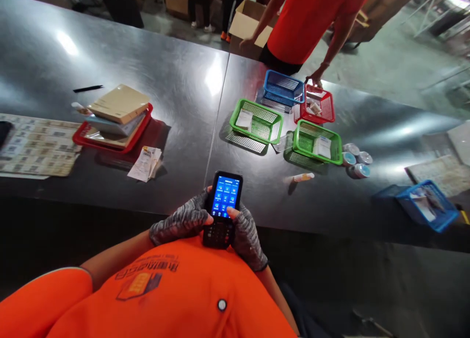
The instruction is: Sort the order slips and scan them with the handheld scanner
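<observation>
The handheld terminal point(222, 206) is held in front of the person's orange shirt point(191, 284), near the front edge of the counter point(176, 112), with the lit screen point(225, 186) turned up toward the head. The left hand point(185, 218) supports one side of it; its thumb point(208, 221) lies at the edge, about where the screen ends and the keypad point(216, 234) begins. The right hand point(247, 232) clasps the opposite side, and its thumb point(232, 212) is over the lower part of the screen. The other fingers are mostly hidden behind the body, so I cannot tell exactly how they are bent, but both hands appear to be closed around the sides.

I judge the terminal to be stiff and rather light, with a body which is probably not very slippery. The glass face seems the more fragile part, and a careless touch there could select an icon. The best place to hold is the lower sides, beside the keypad. The gloves point(167, 229) leave the thumb tips bare, which should help for precise touching.
</observation>
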The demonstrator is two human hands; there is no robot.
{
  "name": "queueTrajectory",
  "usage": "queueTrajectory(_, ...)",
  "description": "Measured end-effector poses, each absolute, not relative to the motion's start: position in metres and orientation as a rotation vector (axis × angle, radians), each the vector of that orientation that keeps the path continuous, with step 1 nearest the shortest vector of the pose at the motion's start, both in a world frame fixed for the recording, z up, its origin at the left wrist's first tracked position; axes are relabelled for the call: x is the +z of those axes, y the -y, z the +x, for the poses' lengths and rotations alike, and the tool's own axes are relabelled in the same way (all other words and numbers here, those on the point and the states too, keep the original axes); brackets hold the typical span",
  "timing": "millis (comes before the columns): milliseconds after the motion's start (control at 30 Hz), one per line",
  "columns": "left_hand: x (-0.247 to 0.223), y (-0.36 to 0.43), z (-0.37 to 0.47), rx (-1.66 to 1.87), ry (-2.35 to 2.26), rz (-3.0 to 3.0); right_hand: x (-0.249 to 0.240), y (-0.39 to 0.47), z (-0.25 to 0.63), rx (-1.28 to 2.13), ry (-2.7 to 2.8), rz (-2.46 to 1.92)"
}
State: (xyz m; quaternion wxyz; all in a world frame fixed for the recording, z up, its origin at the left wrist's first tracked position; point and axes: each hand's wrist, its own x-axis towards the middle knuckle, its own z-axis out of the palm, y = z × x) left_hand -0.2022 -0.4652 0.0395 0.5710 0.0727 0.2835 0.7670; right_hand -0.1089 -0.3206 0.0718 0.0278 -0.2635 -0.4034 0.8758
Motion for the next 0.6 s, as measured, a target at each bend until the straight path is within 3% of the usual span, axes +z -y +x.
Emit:
queueTrajectory(233, 0.062, 0.450, -0.195, 1.807, -0.604, 0.063, 0.057, 0.321, -0.101, 2.947, 0.917, -0.841)
queueTrajectory(600, 0.061, 0.434, -0.183, 1.768, -0.631, 0.023, 0.046, 0.308, -0.084, 2.944, 0.844, -0.827)
